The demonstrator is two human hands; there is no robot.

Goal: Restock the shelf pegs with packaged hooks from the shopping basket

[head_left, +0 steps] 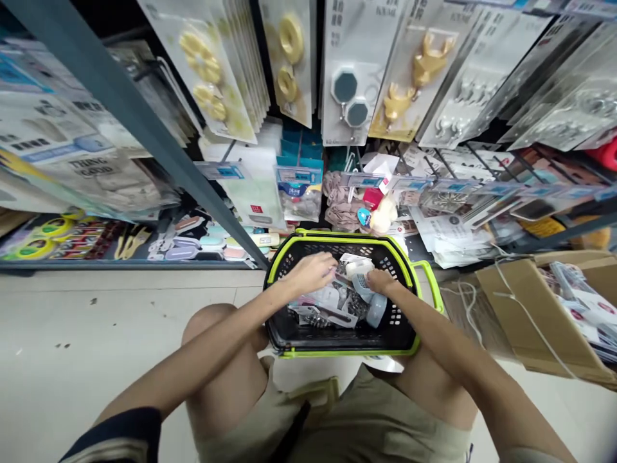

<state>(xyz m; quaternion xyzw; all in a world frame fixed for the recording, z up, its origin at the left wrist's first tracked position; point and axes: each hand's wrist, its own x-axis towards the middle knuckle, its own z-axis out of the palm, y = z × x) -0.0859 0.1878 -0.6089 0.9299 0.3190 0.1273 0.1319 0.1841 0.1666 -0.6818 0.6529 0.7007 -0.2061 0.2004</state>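
A black shopping basket (402, 337) with a lime-green rim rests between my knees, full of small packaged goods. My left hand (313, 271) reaches in over its left side, fingers curled down at the packages; what they pinch, if anything, is hidden. From the right, my right hand (382, 283) has its fingers closed at the edge of a pale blue plastic item (362, 287). A white rounded piece (359, 267) lies just behind that item. Below my right hand sits a translucent bluish container (376, 311). Clear packs of metal pieces (332, 315) fill the basket's middle.
Shelves ahead hold hanging carded packs, among them yellow hair clips (200, 58) and earrings (448, 109). A grey upright post (144, 128) slants down at the left. On the right stands an open cardboard box (535, 321) of packages, with a white cord (472, 308) beside it.
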